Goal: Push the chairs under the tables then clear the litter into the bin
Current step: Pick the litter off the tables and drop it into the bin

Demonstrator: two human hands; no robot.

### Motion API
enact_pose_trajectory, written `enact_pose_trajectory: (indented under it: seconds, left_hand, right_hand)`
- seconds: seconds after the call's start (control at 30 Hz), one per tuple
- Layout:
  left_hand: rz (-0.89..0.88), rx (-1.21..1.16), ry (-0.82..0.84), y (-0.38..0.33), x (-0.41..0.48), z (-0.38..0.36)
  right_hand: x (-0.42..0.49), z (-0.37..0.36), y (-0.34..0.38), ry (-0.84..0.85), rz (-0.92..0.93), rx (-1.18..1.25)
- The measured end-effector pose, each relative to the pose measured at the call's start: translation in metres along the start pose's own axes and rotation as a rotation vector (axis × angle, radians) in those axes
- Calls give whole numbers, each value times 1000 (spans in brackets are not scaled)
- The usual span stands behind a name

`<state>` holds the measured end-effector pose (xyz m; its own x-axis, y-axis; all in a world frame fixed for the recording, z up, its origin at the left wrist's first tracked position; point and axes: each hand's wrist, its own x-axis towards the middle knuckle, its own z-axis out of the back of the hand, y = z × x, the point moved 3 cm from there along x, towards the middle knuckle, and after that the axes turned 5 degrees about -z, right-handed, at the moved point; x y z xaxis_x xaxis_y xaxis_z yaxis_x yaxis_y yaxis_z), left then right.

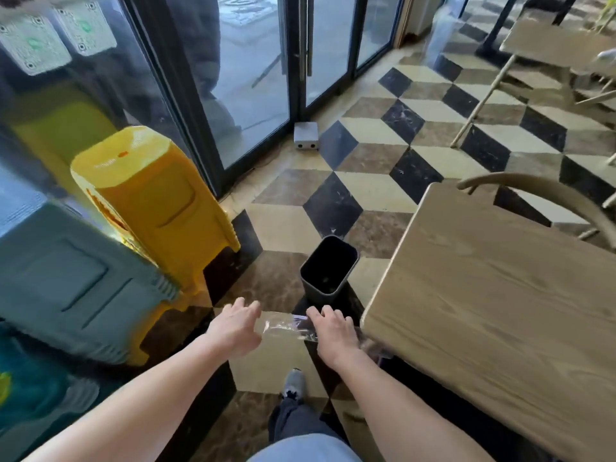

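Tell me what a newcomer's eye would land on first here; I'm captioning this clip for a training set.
Likely the bright yellow plastic stool at left by the glass doors, stacked beside grey-green ones. Next, the two hands, left hand and right hand, holding clear plastic wrap just short of the small black bin on the chequered floor. A wooden table fills the right.

Two bare hands, left hand (235,330) and right hand (334,336), stretch a clear plastic wrapper (286,326) between them; an open black bin (328,269) stands just beyond.
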<state>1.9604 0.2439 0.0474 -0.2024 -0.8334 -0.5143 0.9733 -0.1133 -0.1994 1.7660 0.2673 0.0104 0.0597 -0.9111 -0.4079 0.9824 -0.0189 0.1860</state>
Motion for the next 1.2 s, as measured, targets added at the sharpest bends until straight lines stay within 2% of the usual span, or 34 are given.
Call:
enact_pose_trajectory:
  seconds: [0.3, 0.5, 0.7, 0.83, 1.0, 1.1, 1.2]
  left_hand:
    - [-136, 92, 39, -10, 135, 79]
    - [-285, 192, 195, -31, 240, 92]
    - [-474, 259, 360, -72, 367, 79]
    - [-540, 257, 394, -104, 458, 52]
    - [-395, 167, 348, -115, 553, -23]
    - [-352, 149, 365, -106, 608, -83]
    - [-295, 155, 418, -88, 646, -134]
  right_hand:
    - [114, 52, -18, 3, -241, 225]
    - [175, 69, -59, 39, -463, 425]
    - [256, 66, -101, -13, -739, 587]
    - [323, 31, -129, -37, -934, 699]
    - [403, -58, -152, -81, -1173, 946]
    - [452, -123, -165, -43, -1226, 1027]
    - [486, -179, -171, 14, -1184, 1162]
